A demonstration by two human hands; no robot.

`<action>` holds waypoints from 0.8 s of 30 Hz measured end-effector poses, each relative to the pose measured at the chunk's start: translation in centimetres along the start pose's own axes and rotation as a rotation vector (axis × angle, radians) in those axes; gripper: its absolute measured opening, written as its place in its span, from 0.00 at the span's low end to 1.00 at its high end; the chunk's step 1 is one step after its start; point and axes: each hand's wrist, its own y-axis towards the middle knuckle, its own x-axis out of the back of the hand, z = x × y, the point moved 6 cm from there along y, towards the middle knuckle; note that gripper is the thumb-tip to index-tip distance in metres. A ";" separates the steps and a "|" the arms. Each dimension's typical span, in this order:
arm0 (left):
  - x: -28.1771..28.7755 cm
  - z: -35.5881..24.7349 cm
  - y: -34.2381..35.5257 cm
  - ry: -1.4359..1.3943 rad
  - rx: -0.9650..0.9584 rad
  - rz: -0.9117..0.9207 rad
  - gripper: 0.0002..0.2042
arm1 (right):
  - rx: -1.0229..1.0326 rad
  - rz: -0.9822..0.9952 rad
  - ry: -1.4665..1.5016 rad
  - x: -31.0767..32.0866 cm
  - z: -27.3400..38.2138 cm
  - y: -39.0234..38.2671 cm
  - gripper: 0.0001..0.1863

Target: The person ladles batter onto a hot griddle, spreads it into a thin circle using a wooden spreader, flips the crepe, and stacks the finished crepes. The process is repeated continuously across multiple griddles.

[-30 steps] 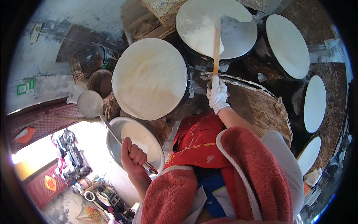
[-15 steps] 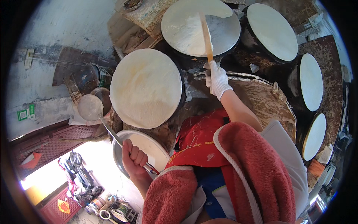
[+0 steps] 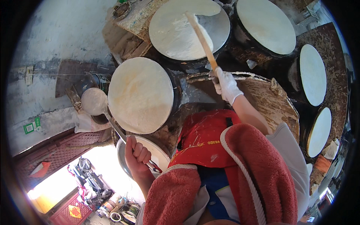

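Note:
My left hand (image 3: 138, 154) is closed round the handle of a metal ladle (image 3: 94, 101), whose bowl hangs beside the left griddle. In a white cotton glove, my right hand (image 3: 227, 87) grips a flat wooden spreader (image 3: 202, 39). The spreader's far end lies on white batter (image 3: 172, 28) that covers most of the round far griddle (image 3: 219, 27); grey metal shows at its right side. A pale, slightly yellowed round sheet (image 3: 140, 97) covers the left griddle. Below the ladle handle stands a basin (image 3: 159, 152) of whitish liquid, partly hidden by my left hand.
More round griddles with pale sheets, such as one at the upper right (image 3: 266, 26) and one at the right (image 3: 313, 75), curve round a worn wooden board (image 3: 262, 93). A grimy wall (image 3: 56, 41) stands at left. Clutter (image 3: 120, 210) lies lower left.
My right hand has come slightly nearer and right, and the spreader now slants more to the left across the batter. My left hand keeps hold of the ladle. The whole view has shifted a little.

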 end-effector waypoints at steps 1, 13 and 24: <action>-0.5 0.4 0.1 -0.044 0.006 0.008 0.15 | 0.037 -0.017 0.023 0.2 0.9 0.4 0.16; -4.9 4.2 1.8 0.069 -0.006 -0.107 0.15 | 0.354 0.136 -0.542 8.1 3.0 -1.7 0.24; -8.7 7.2 3.7 0.185 0.021 -0.122 0.16 | 0.167 0.316 -0.897 14.2 2.2 -1.1 0.17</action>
